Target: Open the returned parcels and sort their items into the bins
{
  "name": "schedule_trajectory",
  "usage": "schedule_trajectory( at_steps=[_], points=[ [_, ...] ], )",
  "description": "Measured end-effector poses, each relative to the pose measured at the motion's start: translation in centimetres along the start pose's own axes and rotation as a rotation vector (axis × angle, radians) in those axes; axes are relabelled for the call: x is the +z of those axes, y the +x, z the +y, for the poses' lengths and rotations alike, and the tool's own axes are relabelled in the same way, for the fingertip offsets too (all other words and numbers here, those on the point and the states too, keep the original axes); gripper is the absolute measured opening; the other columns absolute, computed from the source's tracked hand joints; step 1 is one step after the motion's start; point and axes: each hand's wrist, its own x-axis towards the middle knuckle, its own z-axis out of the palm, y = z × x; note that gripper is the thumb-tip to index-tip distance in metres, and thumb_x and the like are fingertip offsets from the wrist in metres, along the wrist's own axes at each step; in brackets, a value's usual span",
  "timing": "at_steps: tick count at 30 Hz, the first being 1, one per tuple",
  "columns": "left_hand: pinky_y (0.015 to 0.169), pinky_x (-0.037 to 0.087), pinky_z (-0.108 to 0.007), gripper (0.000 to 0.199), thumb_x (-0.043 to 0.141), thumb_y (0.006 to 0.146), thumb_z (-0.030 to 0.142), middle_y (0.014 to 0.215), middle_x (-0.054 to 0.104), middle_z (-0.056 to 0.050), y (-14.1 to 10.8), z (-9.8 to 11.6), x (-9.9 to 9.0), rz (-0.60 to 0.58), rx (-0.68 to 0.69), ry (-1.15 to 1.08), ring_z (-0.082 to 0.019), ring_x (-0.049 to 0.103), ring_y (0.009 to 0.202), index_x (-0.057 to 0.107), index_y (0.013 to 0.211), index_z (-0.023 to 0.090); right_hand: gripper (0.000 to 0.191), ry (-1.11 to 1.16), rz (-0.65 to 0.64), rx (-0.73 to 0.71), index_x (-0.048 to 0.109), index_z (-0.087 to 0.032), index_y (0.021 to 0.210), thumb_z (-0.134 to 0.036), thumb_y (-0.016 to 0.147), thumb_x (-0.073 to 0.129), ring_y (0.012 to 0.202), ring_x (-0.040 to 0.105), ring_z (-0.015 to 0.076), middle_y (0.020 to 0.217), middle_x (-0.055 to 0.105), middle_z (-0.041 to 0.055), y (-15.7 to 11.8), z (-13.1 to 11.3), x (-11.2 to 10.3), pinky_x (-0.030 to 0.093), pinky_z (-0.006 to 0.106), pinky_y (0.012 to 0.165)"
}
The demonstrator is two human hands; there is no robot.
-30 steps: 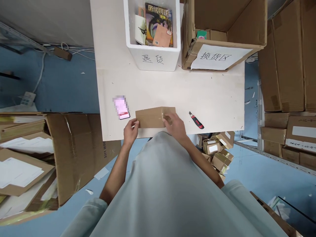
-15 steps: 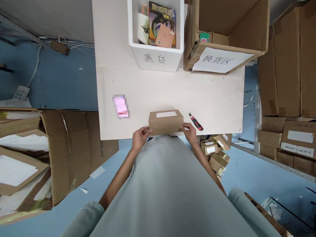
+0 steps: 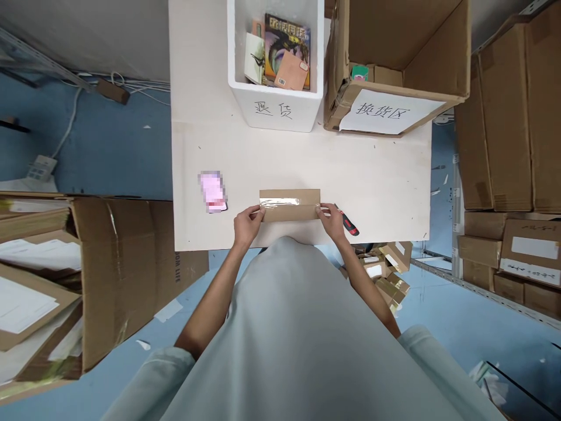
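Note:
A small brown cardboard box (image 3: pixel 289 214) is held near the front edge of the white table (image 3: pixel 377 187), with a strip of shiny clear tape along the side facing me. My left hand (image 3: pixel 248 225) grips its left end between thumb and fingers. At the opposite end, my right hand (image 3: pixel 331 222) pinches the box the same way. Just beyond the right hand lies a red and black utility knife (image 3: pixel 350 225), partly covered by that hand. A pixelated pink phone-like object (image 3: pixel 213 191) rests to the left of the box.
At the back stands a white foam bin (image 3: pixel 280 108) with several books in it. Beside it is a large open carton (image 3: pixel 438 88) bearing a paper sign. Big cartons (image 3: pixel 131 280) of parcels flank the table at left, stacked boxes (image 3: pixel 504 123) at right. Small boxes (image 3: pixel 390 280) lie on the floor.
The box has turned in my hands: its white label has gone from view and a taped side now shows. Both hands have risen slightly, the right one now overlapping the knife.

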Motion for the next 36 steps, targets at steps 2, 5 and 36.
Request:
schedule_trajectory(
  at_steps=[2,5,36],
  points=[
    [0.106,0.063,-0.045,0.034,0.074,0.092,0.04,0.122,0.085,-0.011,0.4,-0.2,-0.2,-0.008,-0.003,-0.024,-0.031,0.081,0.11,0.083,0.117,0.019,0.056,-0.052,0.007,-0.017,0.075,-0.021,0.119,-0.07,0.106,0.052,0.11,0.076,0.0271,0.128,0.079,0.0157,0.4,1.4,-1.2,0.063,0.043,0.098],
    [0.105,0.064,-0.043,0.04,0.074,0.092,0.039,0.133,0.082,-0.013,0.3,-0.5,-0.6,-0.021,-0.006,-0.064,-0.03,0.081,0.114,0.08,0.125,0.018,0.047,-0.304,0.057,0.062,0.074,-0.016,0.124,-0.055,0.106,0.057,0.117,0.071,0.0295,0.131,0.076,0.0198,0.7,4.0,-3.6,0.057,0.044,0.106],
    [0.119,0.06,-0.049,0.036,0.075,0.093,0.032,0.13,0.083,-0.008,-1.1,-1.1,-0.1,-0.023,0.054,-0.328,-0.03,0.079,0.125,0.081,0.127,0.02,0.049,-0.153,0.025,0.043,0.064,-0.02,0.121,-0.061,0.103,0.045,0.098,0.07,0.024,0.11,0.077,0.011,-2.7,-3.0,-0.9,0.057,0.038,0.092]
  ],
)
